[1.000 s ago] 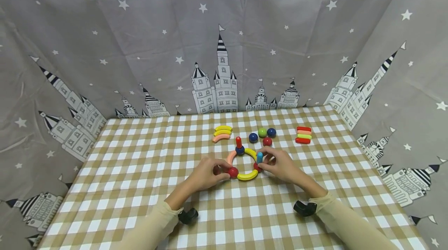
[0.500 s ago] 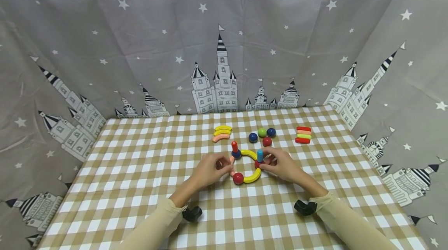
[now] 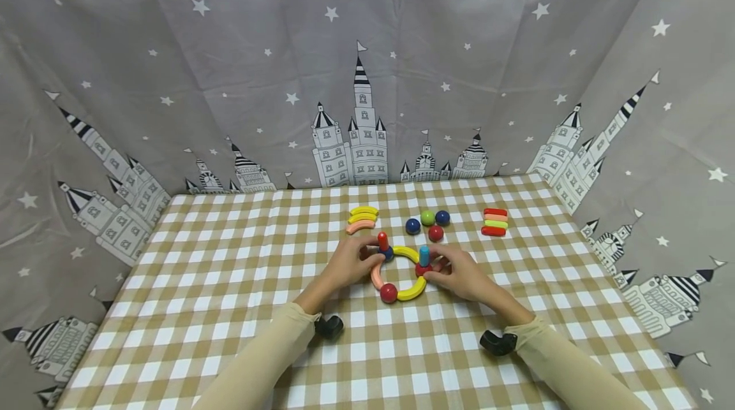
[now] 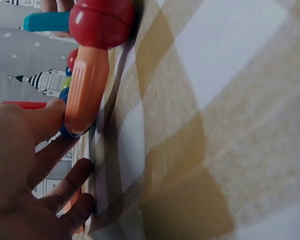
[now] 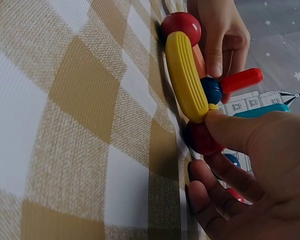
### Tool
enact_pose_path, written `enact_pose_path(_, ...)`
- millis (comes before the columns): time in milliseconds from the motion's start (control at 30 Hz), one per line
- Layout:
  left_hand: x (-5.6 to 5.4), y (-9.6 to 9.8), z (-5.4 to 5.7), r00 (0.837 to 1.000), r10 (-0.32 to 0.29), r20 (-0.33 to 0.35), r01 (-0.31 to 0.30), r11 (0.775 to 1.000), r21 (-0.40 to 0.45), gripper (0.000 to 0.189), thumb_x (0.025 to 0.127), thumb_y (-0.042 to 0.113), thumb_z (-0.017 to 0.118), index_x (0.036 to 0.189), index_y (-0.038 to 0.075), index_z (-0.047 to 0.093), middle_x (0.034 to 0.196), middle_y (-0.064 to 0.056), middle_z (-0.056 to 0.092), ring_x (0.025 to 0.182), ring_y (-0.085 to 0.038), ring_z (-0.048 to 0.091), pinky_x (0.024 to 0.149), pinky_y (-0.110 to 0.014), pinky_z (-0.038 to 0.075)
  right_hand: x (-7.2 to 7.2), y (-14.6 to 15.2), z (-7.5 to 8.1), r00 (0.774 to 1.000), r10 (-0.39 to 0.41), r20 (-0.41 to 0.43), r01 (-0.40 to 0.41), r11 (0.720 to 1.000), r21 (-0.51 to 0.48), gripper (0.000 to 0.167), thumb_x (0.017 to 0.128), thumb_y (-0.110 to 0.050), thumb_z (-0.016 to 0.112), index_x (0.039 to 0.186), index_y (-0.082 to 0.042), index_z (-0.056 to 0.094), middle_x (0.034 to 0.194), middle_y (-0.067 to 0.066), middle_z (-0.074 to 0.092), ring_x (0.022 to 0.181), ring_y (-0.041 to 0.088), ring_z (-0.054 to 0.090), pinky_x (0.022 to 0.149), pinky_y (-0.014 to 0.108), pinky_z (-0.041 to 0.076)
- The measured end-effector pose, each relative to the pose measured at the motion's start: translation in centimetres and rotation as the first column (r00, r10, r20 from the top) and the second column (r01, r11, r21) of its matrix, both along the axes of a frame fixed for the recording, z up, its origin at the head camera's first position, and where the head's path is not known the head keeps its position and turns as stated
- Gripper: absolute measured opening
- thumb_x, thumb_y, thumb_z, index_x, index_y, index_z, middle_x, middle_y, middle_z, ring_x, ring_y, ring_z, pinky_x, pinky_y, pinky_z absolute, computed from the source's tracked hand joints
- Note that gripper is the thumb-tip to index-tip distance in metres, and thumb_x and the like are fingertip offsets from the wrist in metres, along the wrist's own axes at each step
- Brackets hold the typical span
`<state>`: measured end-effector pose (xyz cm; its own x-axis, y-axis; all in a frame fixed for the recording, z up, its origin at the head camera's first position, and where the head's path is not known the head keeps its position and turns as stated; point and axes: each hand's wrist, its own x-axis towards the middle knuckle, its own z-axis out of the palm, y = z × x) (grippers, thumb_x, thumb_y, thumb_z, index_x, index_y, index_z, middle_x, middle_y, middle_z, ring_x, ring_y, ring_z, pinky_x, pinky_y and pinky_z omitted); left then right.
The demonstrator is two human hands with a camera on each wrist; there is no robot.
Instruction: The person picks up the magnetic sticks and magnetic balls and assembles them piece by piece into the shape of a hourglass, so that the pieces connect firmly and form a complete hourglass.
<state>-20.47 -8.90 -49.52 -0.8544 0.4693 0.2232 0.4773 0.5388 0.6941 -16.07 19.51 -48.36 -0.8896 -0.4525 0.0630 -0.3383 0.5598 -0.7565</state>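
On the cloth lies a ring of toy building pieces: two yellow curved sticks (image 3: 406,252), a peach curved stick (image 3: 376,277) and balls joining them. A red stick (image 3: 383,241) stands on the ring's blue ball (image 5: 211,90), and a light blue stick (image 3: 424,256) on its right-hand red ball (image 5: 202,137). My left hand (image 3: 348,262) pinches the blue ball between thumb and fingers. With thumb and fingers, my right hand (image 3: 464,273) grips the red ball under the light blue stick. Another red ball (image 3: 388,293) sits at the ring's near side, untouched.
Behind the ring are loose balls: a green ball (image 3: 427,218), two blue ones and a red one. Several curved sticks (image 3: 362,219) lie behind left. Short straight sticks (image 3: 495,222) lie in a row at the right. A grey curtain (image 3: 258,78) hangs behind the checked tablecloth (image 3: 230,270).
The ring has turned and shifted slightly, its near red ball moving nearer me. My left hand has let go of that ball and moved up to the blue ball. My right hand stays put.
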Motion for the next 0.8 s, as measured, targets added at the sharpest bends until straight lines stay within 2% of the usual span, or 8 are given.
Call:
enact_pose_path(167, -0.5, -0.3, -0.2, 1.000, -0.025, 0.005, 0.025, 1.000, -0.002, 0.016, 0.093, 0.017, 0.077, 0.108, 0.011, 0.076, 0.076, 0.000, 0.068, 0.061, -0.012, 0.053, 0.059, -0.025, 0.041, -0.1, -0.1, 0.0, 1.000, -0.021, -0.008, 0.021, 1.000, 0.014, 0.026, 0.093, -0.010, 0.076, 0.118, -0.009, 0.067, 0.104, 0.002, 0.068, 0.088, 0.015, 0.064, 0.080, 0.031, 0.055)
enact_pose_path(300, -0.5, -0.5, -0.2, 0.999, -0.037, -0.001, 0.037, 0.999, 0.000, 0.011, 0.092, 0.018, 0.079, 0.101, 0.012, 0.076, 0.079, 0.001, 0.071, 0.066, -0.011, 0.058, 0.063, -0.026, 0.046, -0.5, -0.1, 0.0, 0.999, -0.048, 0.004, 0.048, 0.999, 0.022, 0.026, 0.094, -0.009, 0.075, 0.119, -0.010, 0.067, 0.102, 0.001, 0.068, 0.089, 0.017, 0.063, 0.082, 0.035, 0.054)
enact_pose_path(467, 0.1, -0.6, 0.2, 0.999, -0.043, -0.020, 0.043, 0.999, 0.010, 0.013, 0.089, 0.016, 0.081, 0.100, 0.009, 0.077, 0.092, -0.001, 0.077, 0.078, -0.013, 0.068, 0.073, -0.032, 0.055, -1.3, 0.0, 0.1, 0.997, -0.056, 0.053, 0.054, 0.998, 0.033, 0.024, 0.095, -0.010, 0.073, 0.118, -0.013, 0.068, 0.104, 0.002, 0.066, 0.091, 0.019, 0.061, 0.082, 0.037, 0.052)
enact_pose_path(600, 0.8, -0.5, 0.7, 0.999, -0.026, -0.018, 0.026, 1.000, -0.007, 0.013, 0.089, 0.016, 0.082, 0.098, 0.009, 0.077, 0.090, -0.002, 0.077, 0.076, -0.014, 0.066, 0.071, -0.029, 0.053, -2.1, 0.1, 0.1, 0.996, -0.049, 0.079, 0.046, 0.998, 0.038, 0.022, 0.095, -0.009, 0.073, 0.116, -0.013, 0.068, 0.108, 0.004, 0.066, 0.089, 0.019, 0.060, 0.080, 0.035, 0.050)
enact_pose_path(800, 1.2, -0.5, 0.9, 1.000, 0.006, 0.000, -0.006, 1.000, -0.026, 0.013, 0.089, 0.017, 0.082, 0.099, 0.010, 0.077, 0.092, -0.001, 0.077, 0.077, -0.013, 0.067, 0.070, -0.024, 0.050, -2.4, 0.2, 0.3, 0.993, -0.027, 0.113, 0.023, 0.999, 0.037, 0.022, 0.095, -0.009, 0.074, 0.115, -0.011, 0.067, 0.110, 0.007, 0.066, 0.089, 0.019, 0.061, 0.082, 0.036, 0.051)
